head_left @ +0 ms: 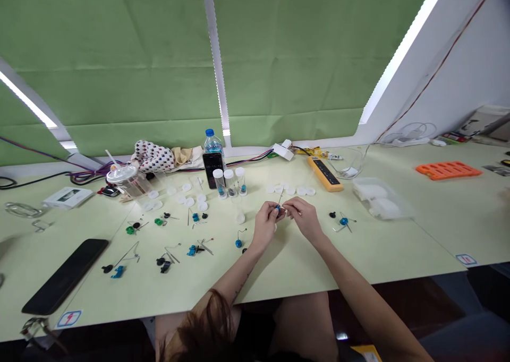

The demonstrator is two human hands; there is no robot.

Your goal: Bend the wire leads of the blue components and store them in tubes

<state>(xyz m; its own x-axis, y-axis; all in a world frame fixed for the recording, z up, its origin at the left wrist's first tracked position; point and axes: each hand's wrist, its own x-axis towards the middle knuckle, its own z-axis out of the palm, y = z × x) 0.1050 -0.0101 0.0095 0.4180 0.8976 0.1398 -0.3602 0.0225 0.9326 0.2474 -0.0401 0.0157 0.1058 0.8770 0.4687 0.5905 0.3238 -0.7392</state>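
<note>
My left hand (266, 223) and my right hand (303, 217) meet over the middle of the pale yellow table (279, 266). Both pinch a small blue part with a thin metal pin (279, 204) between the fingertips. Three clear vials (230, 182) with blue pieces inside stand just behind, next to an upright phone (212, 169). White caps (290, 190) lie beyond my hands. Small blue, black and green parts with wire pins (167, 248) are scattered to the left, and a few more (341, 221) lie to the right.
A black phone (66, 282) lies flat at the front left. A lidded cup with a straw (124, 180), a water bottle (212, 140), a yellow device (324, 173), a clear bag (378, 198) and an orange tray (448, 170) stand further back.
</note>
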